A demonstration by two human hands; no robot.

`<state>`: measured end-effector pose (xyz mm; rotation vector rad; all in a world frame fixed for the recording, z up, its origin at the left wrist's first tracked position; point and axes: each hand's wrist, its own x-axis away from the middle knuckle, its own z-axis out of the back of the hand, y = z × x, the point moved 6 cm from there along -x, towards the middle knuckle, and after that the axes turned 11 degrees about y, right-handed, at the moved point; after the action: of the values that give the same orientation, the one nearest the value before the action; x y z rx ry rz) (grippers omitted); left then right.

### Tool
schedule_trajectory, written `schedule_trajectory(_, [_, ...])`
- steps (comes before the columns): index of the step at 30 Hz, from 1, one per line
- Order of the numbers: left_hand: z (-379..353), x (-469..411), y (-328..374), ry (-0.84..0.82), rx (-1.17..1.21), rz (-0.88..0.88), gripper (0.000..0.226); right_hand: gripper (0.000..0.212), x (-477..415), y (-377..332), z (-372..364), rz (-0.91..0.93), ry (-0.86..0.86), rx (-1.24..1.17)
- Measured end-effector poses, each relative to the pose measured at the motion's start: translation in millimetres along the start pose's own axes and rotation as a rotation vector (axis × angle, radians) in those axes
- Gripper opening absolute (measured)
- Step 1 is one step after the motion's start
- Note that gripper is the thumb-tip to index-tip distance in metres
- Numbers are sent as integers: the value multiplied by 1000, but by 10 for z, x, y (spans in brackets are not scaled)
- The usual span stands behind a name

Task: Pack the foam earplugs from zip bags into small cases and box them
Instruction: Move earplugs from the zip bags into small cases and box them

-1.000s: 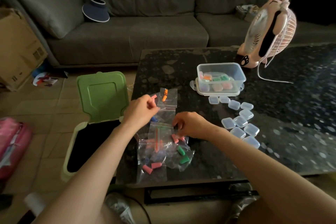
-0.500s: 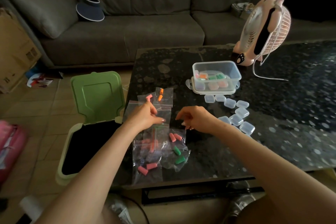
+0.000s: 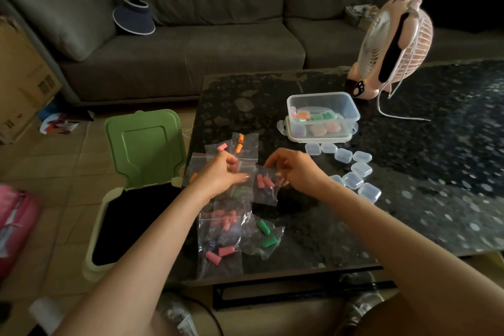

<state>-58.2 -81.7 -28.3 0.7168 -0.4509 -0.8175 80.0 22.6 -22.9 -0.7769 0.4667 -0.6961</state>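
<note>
Left hand (image 3: 218, 176), right hand (image 3: 297, 172) pinch zip bag (image 3: 266, 185) near table (image 3: 409, 199) left edge.

The far side of the room is taken up by a grey-brown fabric sofa (image 3: 191, 49), on whose seat a dark sun visor (image 3: 133, 18) is laid near a large cushion (image 3: 62, 8). A low table (image 3: 436, 172) with a dark, speckled, glossy top is set before it, and a pink fan (image 3: 392, 43) is stood at its far edge. The floor (image 3: 54, 161) is laid with beige tiles. A cardboard box (image 3: 21, 76) is seen at the left, and a bin (image 3: 144, 150) is placed just beside the table, its green lid raised. The room is dimly lit.
</note>
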Motion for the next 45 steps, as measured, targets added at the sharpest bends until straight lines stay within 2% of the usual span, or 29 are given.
schedule_trajectory(4, [9, 15, 73, 78, 232, 54, 50, 29, -38, 58, 75, -50, 98, -94])
schedule_trajectory(6, [47, 19, 109, 138, 333, 58, 43, 30, -55, 108, 73, -109, 94, -124])
schedule_trajectory(8, [90, 24, 111, 180, 435, 81, 32, 31, -52, 135, 45, -153, 1, -155])
schedule_trajectory(11, [128, 43, 120, 187, 542, 99, 24, 27, 1, 94, -27, -121, -226, -131])
schedule_trajectory(13, [131, 53, 154, 158, 552, 78, 23, 22, 14, 44, -28, -111, -203, -223])
schedule_trajectory(17, [83, 81, 261, 79, 501, 5, 22, 21, -21, -44, 62, -139, -3, -457])
schedule_trajectory(19, [66, 93, 298, 68, 500, -23, 21, 12, -27, -68, 99, -155, 47, -529])
schedule_trajectory(21, [61, 97, 315, 65, 548, -25, 20, 3, -22, -62, 117, -180, 61, -586])
schedule_trajectory(26, [90, 88, 289, 103, 667, 38, 18, 5, -16, -47, 132, -241, 57, -690])
schedule_trajectory(28, [90, 75, 268, 128, 647, 51, 18, 1, -10, -66, 125, -237, 28, -701])
schedule_trajectory(34, [61, 76, 252, 137, 631, 74, 18, 26, 19, -158, 95, -143, -74, -671])
schedule_trajectory(45, [12, 84, 313, 146, 535, 59, 27, 18, 44, -255, 148, -13, -63, -488])
